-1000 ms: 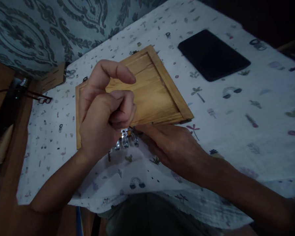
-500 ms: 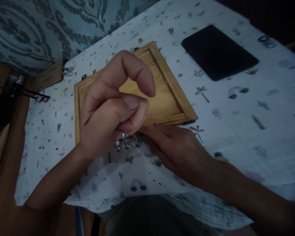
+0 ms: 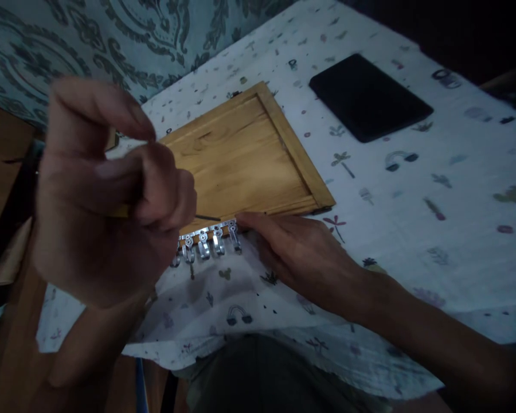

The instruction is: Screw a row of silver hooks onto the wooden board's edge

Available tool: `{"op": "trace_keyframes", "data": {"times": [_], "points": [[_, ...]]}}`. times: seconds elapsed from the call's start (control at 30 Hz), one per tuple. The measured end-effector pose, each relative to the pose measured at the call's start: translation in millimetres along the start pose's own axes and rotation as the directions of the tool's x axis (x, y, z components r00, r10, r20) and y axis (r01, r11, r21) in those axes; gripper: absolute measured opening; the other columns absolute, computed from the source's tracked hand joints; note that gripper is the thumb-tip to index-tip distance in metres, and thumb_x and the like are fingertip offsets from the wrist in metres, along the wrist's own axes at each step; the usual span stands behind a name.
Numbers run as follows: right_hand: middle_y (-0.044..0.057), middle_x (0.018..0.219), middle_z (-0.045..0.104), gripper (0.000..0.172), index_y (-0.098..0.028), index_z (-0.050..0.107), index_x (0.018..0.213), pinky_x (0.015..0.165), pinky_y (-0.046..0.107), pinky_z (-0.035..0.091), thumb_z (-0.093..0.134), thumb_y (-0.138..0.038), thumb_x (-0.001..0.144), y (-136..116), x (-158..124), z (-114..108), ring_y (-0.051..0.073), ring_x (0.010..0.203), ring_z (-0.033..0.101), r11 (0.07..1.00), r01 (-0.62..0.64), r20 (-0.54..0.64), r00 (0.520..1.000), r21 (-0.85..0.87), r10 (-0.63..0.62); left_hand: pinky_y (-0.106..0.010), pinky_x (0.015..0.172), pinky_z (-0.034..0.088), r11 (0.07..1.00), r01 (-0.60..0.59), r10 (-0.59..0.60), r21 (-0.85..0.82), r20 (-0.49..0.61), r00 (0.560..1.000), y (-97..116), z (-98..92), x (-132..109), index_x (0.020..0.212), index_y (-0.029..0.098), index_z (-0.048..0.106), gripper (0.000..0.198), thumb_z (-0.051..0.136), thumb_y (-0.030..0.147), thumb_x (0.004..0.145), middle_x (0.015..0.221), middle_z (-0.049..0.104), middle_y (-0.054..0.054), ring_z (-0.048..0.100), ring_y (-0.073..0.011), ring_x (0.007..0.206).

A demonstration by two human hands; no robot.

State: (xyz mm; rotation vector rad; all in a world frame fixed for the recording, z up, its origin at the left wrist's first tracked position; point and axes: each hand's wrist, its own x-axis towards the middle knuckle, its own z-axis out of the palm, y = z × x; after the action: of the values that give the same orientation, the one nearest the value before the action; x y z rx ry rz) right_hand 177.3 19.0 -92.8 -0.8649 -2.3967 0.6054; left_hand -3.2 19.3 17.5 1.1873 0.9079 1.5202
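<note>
My left hand (image 3: pixel 112 195) is raised close to the camera, its fingers curled closed. A bit of yellow shows inside the fist, and a thin dark shaft points out past the knuckles; together they look like a screwdriver (image 3: pixel 208 218). Below the shaft, a silver metal hook rail (image 3: pixel 203 234) with several hooks lies along the near edge of a framed wooden board (image 3: pixel 249 166). My right hand (image 3: pixel 303 255) pinches the rail's right end at that edge, with most of its fingertips hidden underneath. The left part of the board is behind my left hand.
A black flat tablet-like slab (image 3: pixel 370 97) lies to the right of the board, on a white printed cloth (image 3: pixel 413 229) covering the table. A patterned fabric surface (image 3: pixel 155 34) rises behind the table. My lap is below the near edge.
My left hand has moved left and up toward the camera, uncovering the hook rail, the shaft and more of the board. My right hand stays at the rail's end.
</note>
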Motion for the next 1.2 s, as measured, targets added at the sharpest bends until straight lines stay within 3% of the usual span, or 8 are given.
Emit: {"op": "trace_keyframes", "data": {"times": [0.07, 0.13, 0.3, 0.63, 1.2], "points": [[0.01, 0.097, 0.071, 0.043, -0.011, 0.049, 0.127, 0.065, 0.032, 0.05, 0.039, -0.007, 0.086, -0.4, 0.1, -0.9, 0.02, 0.078, 0.065, 1.0, -0.008, 0.025, 1.0, 0.01, 0.007, -0.018, 0.033, 0.024, 0.994, -0.028, 0.024, 0.107, 0.039, 0.999, -4.6, 7.8, -5.9, 0.067, 0.018, 0.052, 0.026, 0.042, -0.004, 0.075, 0.042, 0.029, 0.008, 0.019, -0.0034, 0.032], [0.009, 0.096, 0.071, 0.043, -0.012, 0.048, 0.127, 0.066, 0.031, 0.05, 0.039, -0.008, 0.086, -0.8, 0.4, -1.5, 0.021, 0.079, 0.065, 1.0, -0.023, 0.053, 0.998, 0.003, 0.023, -0.018, 0.034, 0.024, 0.992, -0.04, 0.042, 0.119, -0.016, 0.999, -10.8, 14.3, -10.4, 0.072, 0.018, 0.055, 0.025, 0.04, -0.001, 0.078, 0.042, 0.028, 0.007, 0.019, -0.0041, 0.033], [0.01, 0.093, 0.07, 0.041, -0.012, 0.049, 0.127, 0.068, 0.032, 0.049, 0.038, -0.009, 0.087, -1.2, 0.7, -1.7, 0.021, 0.081, 0.066, 0.999, -0.043, 0.075, 0.996, 0.0, 0.043, -0.019, 0.035, 0.022, 0.994, -0.014, 0.028, 0.109, -0.129, 0.991, -19.5, 18.0, -13.8, 0.074, 0.019, 0.054, 0.019, 0.042, 0.006, 0.081, 0.044, 0.028, 0.006, 0.02, -0.0062, 0.036], [0.007, 0.089, 0.069, 0.04, -0.013, 0.053, 0.121, 0.064, 0.029, 0.044, 0.041, -0.007, 0.083, -0.2, -0.3, 0.2, 0.02, 0.075, 0.063, 1.0, -0.021, 0.039, 0.999, -0.014, 0.021, -0.024, 0.039, 0.023, 0.992, 0.018, 0.008, 0.123, -0.211, 0.978, -27.0, 20.5, -17.7, 0.073, 0.021, 0.056, 0.021, 0.04, 0.011, 0.083, 0.048, 0.028, 0.004, 0.026, -0.0084, 0.039], [0.008, 0.087, 0.069, 0.037, -0.012, 0.055, 0.118, 0.063, 0.029, 0.042, 0.044, -0.007, 0.083, 1.0, -1.3, 1.3, 0.02, 0.074, 0.062, 1.0, 0.011, 0.008, 1.0, 0.0, -0.011, -0.024, 0.041, 0.025, 0.991, -0.013, 0.038, 0.135, -0.18, 0.983, -28.9, 18.6, -23.0, 0.076, 0.02, 0.057, 0.017, 0.045, 0.014, 0.086, 0.051, 0.03, 0.005, 0.028, -0.0078, 0.042]]}}
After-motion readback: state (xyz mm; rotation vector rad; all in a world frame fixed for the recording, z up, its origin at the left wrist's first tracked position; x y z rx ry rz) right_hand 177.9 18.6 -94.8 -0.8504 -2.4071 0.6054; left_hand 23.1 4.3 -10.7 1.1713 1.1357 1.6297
